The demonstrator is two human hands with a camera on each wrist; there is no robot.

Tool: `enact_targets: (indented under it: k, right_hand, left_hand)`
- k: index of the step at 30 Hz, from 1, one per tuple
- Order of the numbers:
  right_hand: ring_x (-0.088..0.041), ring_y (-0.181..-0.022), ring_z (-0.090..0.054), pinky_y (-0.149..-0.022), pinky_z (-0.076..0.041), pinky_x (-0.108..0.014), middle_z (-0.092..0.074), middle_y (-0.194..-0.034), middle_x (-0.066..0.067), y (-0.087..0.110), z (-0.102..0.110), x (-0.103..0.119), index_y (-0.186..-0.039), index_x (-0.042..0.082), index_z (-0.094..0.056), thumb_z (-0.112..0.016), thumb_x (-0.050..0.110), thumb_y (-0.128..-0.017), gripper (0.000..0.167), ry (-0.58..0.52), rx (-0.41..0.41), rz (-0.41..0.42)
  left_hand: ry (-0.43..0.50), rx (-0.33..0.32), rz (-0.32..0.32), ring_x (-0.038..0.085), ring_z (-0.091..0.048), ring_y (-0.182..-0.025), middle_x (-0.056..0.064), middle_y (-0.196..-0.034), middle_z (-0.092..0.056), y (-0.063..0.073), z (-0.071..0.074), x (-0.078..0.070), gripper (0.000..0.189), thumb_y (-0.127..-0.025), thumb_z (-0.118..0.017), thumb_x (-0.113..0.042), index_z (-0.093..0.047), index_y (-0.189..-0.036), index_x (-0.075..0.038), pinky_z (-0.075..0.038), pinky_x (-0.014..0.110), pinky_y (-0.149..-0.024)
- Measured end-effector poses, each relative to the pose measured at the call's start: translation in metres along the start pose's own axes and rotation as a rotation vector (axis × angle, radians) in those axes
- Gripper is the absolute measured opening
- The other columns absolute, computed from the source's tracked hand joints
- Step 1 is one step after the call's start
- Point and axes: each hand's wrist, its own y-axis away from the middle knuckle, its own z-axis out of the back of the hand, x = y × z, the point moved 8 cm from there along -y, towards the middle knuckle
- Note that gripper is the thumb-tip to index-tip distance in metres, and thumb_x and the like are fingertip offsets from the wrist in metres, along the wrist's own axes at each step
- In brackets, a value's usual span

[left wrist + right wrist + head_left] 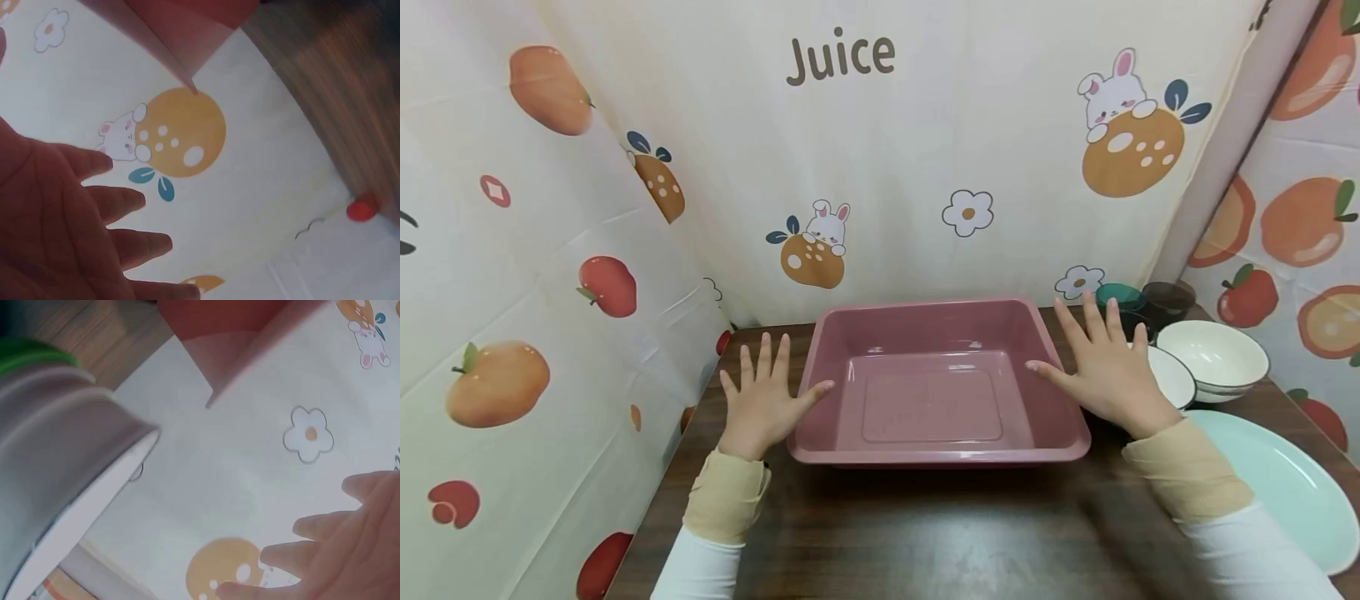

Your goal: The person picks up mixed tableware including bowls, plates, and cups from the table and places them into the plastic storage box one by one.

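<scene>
A pink rectangular basin stands on the dark wooden table, with nothing inside it. My left hand hovers by its left side, fingers spread and straight, the thumb overlapping the rim in the head view. On the other side my right hand is raised with fingers fanned out, its thumb over the basin's right wall. Both palms face forward and hold nothing. In the left wrist view the left hand shows an empty palm. The right wrist view has the right hand beside the stacked bowls.
White bowls with dark rims stand right of the basin, partly behind my right hand. Behind them are a green cup and a dark cup. A pale green oval plate lies at the table's right edge. Fruit-printed curtains surround the table.
</scene>
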Motion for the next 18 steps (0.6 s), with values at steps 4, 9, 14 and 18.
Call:
enact_targets:
  k: [4, 9, 14, 18]
  right_hand:
    - [-0.057, -0.145, -0.001, -0.103, -0.006, -0.08, 0.001, -0.163, -0.024, 0.008, 0.013, -0.005, -0.159, 0.023, -0.003, -0.051, 0.072, -0.087, 0.1, -0.02, -0.035, 0.0]
    - [-0.057, -0.144, -0.005, -0.103, -0.009, -0.079, -0.007, -0.161, -0.027, 0.023, 0.028, -0.016, -0.159, 0.019, -0.006, -0.055, 0.065, -0.088, 0.098, -0.05, -0.09, -0.013]
    - [-0.059, -0.141, -0.015, -0.101, -0.017, -0.078, -0.015, -0.157, -0.033, 0.04, 0.038, -0.036, -0.158, 0.013, -0.009, -0.058, 0.059, -0.09, 0.096, -0.077, -0.138, -0.045]
    - [-0.059, -0.134, -0.028, -0.094, -0.025, -0.078, -0.022, -0.154, -0.036, 0.054, 0.044, -0.055, -0.157, 0.007, -0.014, -0.061, 0.053, -0.091, 0.093, -0.091, -0.178, -0.108]
  left_hand:
    - [0.065, 0.015, 0.002, 0.05, 0.004, -0.148, 0.019, -0.164, 0.001, -0.002, -0.002, 0.003, 0.111, -0.082, -0.04, -0.084, -0.004, -0.158, -0.012, -0.002, 0.075, -0.11]
    - [0.2, 0.056, 0.005, 0.049, -0.009, -0.148, 0.024, -0.163, -0.008, -0.003, -0.008, 0.006, 0.108, -0.087, -0.043, -0.076, -0.008, -0.157, -0.003, -0.015, 0.067, -0.114]
    - [0.317, 0.108, 0.043, 0.042, -0.024, -0.146, 0.025, -0.16, -0.019, -0.001, -0.019, 0.014, 0.105, -0.089, -0.046, -0.072, -0.009, -0.156, 0.0, -0.026, 0.059, -0.115]
    - [0.368, 0.123, 0.074, 0.043, -0.038, -0.139, 0.029, -0.154, -0.032, 0.001, -0.029, 0.02, 0.1, -0.091, -0.051, -0.065, -0.014, -0.155, 0.002, -0.034, 0.058, -0.111]
